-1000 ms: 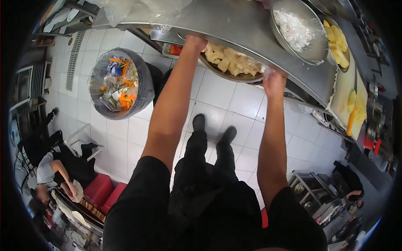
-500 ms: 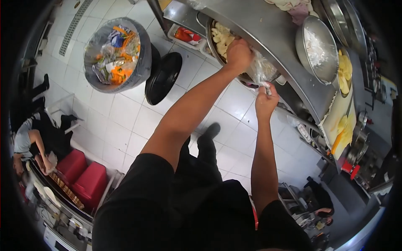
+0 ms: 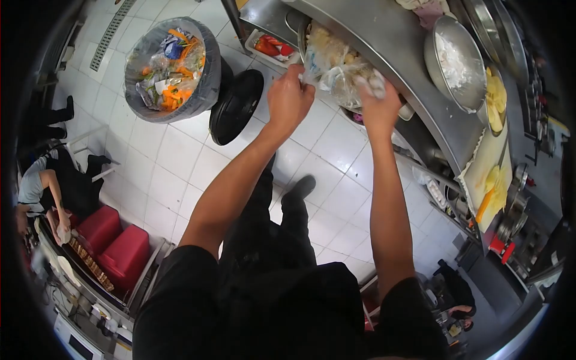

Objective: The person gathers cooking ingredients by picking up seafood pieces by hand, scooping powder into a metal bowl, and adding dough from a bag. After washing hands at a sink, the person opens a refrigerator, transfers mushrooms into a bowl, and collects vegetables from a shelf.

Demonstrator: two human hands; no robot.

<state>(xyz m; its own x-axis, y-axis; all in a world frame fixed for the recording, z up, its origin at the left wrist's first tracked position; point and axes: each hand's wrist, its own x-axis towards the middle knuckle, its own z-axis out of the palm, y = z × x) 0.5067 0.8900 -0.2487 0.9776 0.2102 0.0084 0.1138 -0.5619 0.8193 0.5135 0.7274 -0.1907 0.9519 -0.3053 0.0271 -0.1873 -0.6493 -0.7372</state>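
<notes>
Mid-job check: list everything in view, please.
Counter: 1, steel, upper right
Floor tiles: many, white, below
Waste bin: 1, grey-lined, left
Lid: 1, black, beside bin
Pan: 1, metallic, under counter edge
Plastic wrap: clear, over pan
Tray: 1, white, left of pan
Powder bowl: 1, silver, on counter
Pieces: several, yellow, beside powder bowl
Board: 1, pale, right
Cloth: pinkish, top right
Boxes: 2, red, lower left
Co-workers: at least 2, grey/black clothing, background
Shoe: 1, dark, on floor
Left hand: 1, bare, on wrap
Right hand: 1, bare, on wrap
</notes>
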